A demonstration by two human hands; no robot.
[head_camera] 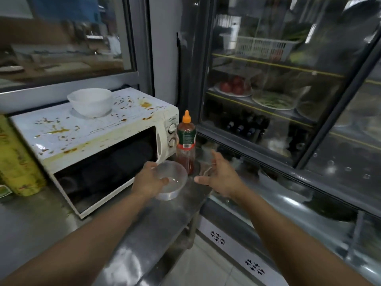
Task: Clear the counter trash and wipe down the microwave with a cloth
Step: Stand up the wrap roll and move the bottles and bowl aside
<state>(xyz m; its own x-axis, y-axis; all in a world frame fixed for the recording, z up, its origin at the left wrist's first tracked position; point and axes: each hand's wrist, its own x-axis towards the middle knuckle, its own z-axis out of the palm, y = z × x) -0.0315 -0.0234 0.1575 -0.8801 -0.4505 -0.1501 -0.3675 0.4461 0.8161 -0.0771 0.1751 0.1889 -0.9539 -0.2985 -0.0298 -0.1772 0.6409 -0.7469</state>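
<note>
Left hand (148, 181) grips the clear round plastic container (171, 180) at frame centre, just above the steel tabletop (144, 234); inside, only a faint residue. Right hand (218, 174) is spread wide, empty, reaching near a second clear item, unidentifiable. Advice: keep the container level. The stained white microwave (92, 141), centre left, carries a white bowl (90, 102), contents hidden.

Your bench (144, 234) is brushed steel, dull sheen with smeary glare spots. The microwave (99, 139) is off-white painted metal and plastic, its top crusted with dried orange-brown splatter, its door dark glossy glass. The tub (172, 182) you're holding is thin clear plastic, a bit cloudy. The bowl (90, 102) looks smooth, glossy white. The sauce bottle (186, 143) is see-through plastic with a shiny label. Fridge doors (288, 89) are reflective glass.
</note>
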